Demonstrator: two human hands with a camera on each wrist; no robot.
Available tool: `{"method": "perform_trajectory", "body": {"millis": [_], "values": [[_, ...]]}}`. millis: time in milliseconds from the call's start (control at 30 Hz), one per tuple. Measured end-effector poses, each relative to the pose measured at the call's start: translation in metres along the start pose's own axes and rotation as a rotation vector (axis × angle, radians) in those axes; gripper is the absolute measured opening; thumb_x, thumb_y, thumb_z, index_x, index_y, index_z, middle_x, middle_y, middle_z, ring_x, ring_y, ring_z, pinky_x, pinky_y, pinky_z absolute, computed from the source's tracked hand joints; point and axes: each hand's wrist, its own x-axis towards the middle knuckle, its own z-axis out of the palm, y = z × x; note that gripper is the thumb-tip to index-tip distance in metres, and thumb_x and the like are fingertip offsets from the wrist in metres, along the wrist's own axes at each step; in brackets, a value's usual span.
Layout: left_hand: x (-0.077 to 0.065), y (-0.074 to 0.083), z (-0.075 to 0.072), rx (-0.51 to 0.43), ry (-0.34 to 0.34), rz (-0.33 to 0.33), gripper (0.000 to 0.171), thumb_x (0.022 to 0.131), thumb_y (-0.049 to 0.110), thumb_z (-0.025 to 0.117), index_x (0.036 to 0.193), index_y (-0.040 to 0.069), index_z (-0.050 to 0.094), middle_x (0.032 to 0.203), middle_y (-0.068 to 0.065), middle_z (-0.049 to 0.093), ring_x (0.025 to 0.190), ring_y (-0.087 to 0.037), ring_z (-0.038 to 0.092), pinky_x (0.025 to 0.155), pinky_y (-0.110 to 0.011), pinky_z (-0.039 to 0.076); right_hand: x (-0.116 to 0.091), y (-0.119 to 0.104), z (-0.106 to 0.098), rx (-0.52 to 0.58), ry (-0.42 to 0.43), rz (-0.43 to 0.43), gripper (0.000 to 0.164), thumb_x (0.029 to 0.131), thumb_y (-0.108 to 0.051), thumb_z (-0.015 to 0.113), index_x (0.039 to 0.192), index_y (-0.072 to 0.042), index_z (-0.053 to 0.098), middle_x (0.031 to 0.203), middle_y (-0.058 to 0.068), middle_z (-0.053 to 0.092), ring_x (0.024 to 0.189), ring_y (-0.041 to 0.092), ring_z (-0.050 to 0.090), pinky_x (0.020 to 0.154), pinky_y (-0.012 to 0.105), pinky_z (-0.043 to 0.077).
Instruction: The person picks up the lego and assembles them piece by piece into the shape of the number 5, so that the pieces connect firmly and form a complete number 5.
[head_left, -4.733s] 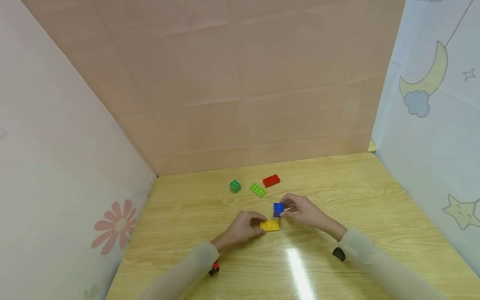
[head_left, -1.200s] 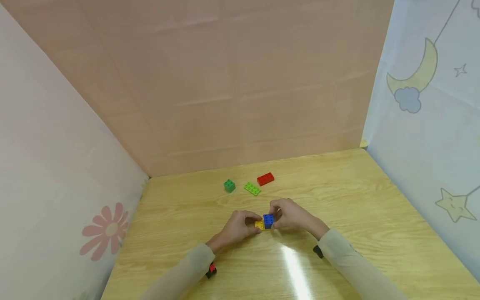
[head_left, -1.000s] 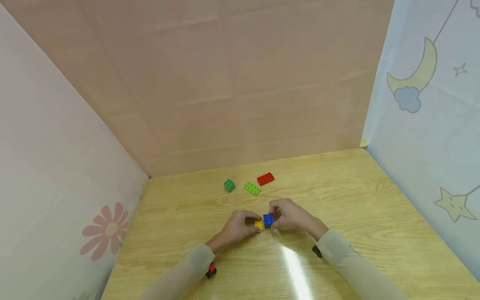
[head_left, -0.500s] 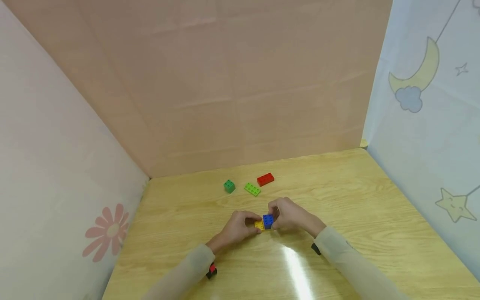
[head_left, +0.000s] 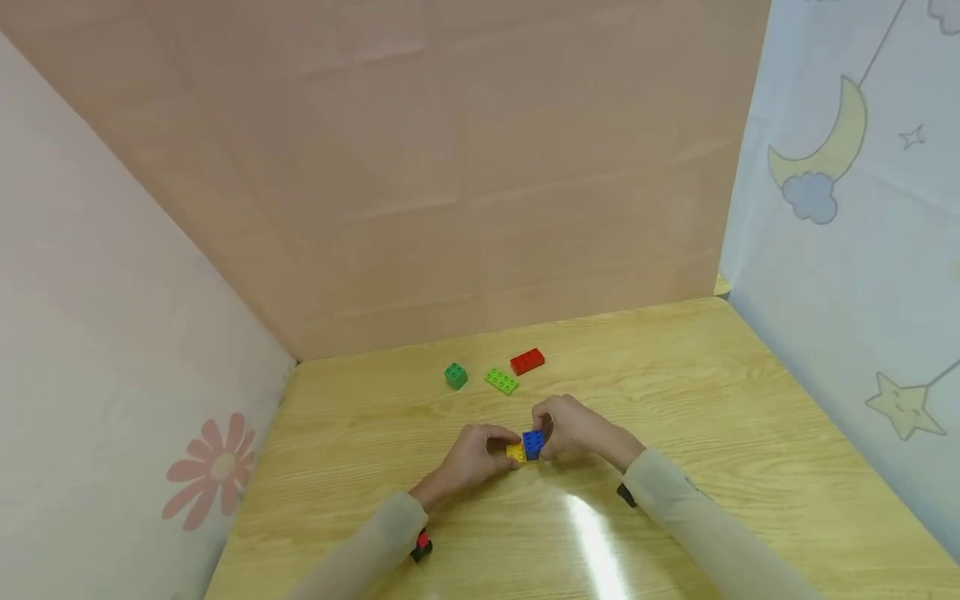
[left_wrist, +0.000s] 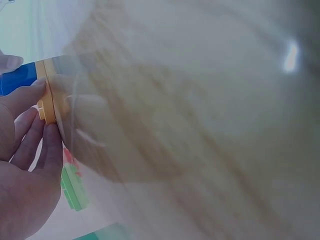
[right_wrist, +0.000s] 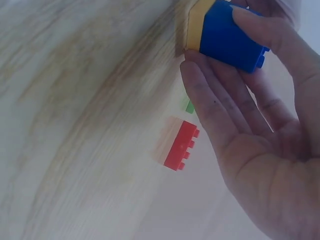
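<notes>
On the table, my left hand (head_left: 474, 457) pinches the left end of a flat yellow brick (head_left: 515, 452) between thumb and fingers. A tall blue brick (head_left: 533, 444) stands on the yellow one's right half, its studs facing up. Thumb and fingers of my right hand (head_left: 576, 429) grip that blue brick from the right. In the right wrist view the blue brick (right_wrist: 227, 37) sits flush against the yellow brick (right_wrist: 195, 27). The left wrist view shows bare yellow studs beside the blue brick (left_wrist: 19, 79), near my left fingers (left_wrist: 30, 145).
Behind the hands lie a dark green cube-shaped brick (head_left: 455, 376), a flat light green brick (head_left: 502, 381) and a red brick (head_left: 527, 361). The wooden table (head_left: 360, 417) ends at a hanging brown cloth (head_left: 480, 208) at the back, with pale printed walls (head_left: 825, 275) at the sides.
Since the earliest frame, my right hand has brought the blue brick left and down from behind the yellow brick onto its right half. Over the last second both hands stay nearly still.
</notes>
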Motion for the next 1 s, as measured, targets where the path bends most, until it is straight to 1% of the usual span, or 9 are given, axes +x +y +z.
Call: {"method": "perform_trajectory", "body": {"millis": [167,333,533,667,767,867,933,1000], "values": [[-0.001,0.000,0.000,-0.002,-0.011,-0.003,0.032,0.088,0.017,0.087,0.119,0.016,0.080,0.121,0.003,0.079,0.116,-0.010,0.072,0.100,-0.026,0.059,0.000,0.004,0.003,0.010,0.004,0.004,0.032,0.073,0.000,0.093,0.084,-0.014,0.066,0.094,0.000,0.074,0.086,0.015,0.069,0.079,0.035,0.061],[-0.001,0.001,-0.002,-0.012,-0.005,0.004,0.032,0.088,0.014,0.086,0.119,0.014,0.080,0.121,0.001,0.079,0.114,-0.011,0.073,0.099,-0.027,0.060,0.000,0.006,0.004,0.020,0.021,-0.026,0.032,0.074,-0.002,0.093,0.086,-0.014,0.066,0.099,0.003,0.075,0.087,0.015,0.071,0.080,0.035,0.062],[-0.001,0.001,-0.002,-0.018,-0.006,0.010,0.031,0.088,0.014,0.086,0.119,0.014,0.080,0.121,0.000,0.079,0.115,-0.012,0.073,0.098,-0.026,0.060,-0.003,0.010,0.006,0.037,0.029,-0.077,0.030,0.076,-0.001,0.091,0.089,-0.012,0.066,0.100,0.005,0.075,0.088,0.016,0.073,0.078,0.033,0.063],[-0.002,0.002,-0.003,-0.012,-0.003,0.007,0.031,0.089,0.015,0.086,0.119,0.015,0.080,0.121,0.001,0.079,0.115,-0.012,0.072,0.099,-0.026,0.059,-0.005,0.016,0.009,0.047,0.032,-0.145,0.027,0.080,-0.004,0.088,0.094,-0.012,0.067,0.102,0.005,0.076,0.092,0.017,0.074,0.081,0.032,0.064],[-0.003,0.002,-0.004,0.004,-0.011,0.011,0.032,0.089,0.015,0.085,0.121,0.015,0.079,0.122,0.002,0.079,0.116,-0.011,0.072,0.100,-0.026,0.059,-0.007,0.021,0.008,0.053,0.005,-0.202,0.023,0.086,-0.011,0.086,0.100,-0.013,0.068,0.105,0.004,0.077,0.098,0.019,0.075,0.085,0.035,0.064],[-0.003,0.002,-0.004,0.026,-0.021,0.027,0.033,0.090,0.016,0.084,0.123,0.015,0.078,0.124,0.001,0.078,0.118,-0.011,0.071,0.102,-0.026,0.058,-0.008,0.023,0.002,0.070,-0.031,-0.219,0.021,0.092,-0.023,0.083,0.106,-0.014,0.070,0.108,0.002,0.077,0.103,0.020,0.075,0.089,0.036,0.064],[-0.002,0.002,-0.003,0.036,-0.026,0.032,0.034,0.091,0.017,0.084,0.124,0.015,0.078,0.125,0.002,0.078,0.118,-0.010,0.071,0.102,-0.025,0.057,-0.008,0.024,-0.003,0.081,-0.035,-0.213,0.027,0.094,-0.031,0.081,0.111,-0.013,0.071,0.111,0.003,0.076,0.106,0.021,0.074,0.091,0.037,0.064],[-0.003,0.002,-0.003,0.036,-0.030,0.034,0.034,0.091,0.017,0.084,0.124,0.015,0.078,0.125,0.002,0.077,0.119,-0.010,0.070,0.102,-0.025,0.057,-0.007,0.025,-0.008,0.088,-0.017,-0.208,0.034,0.095,-0.037,0.079,0.115,-0.010,0.071,0.115,0.007,0.076,0.109,0.023,0.072,0.094,0.038,0.063]]}}
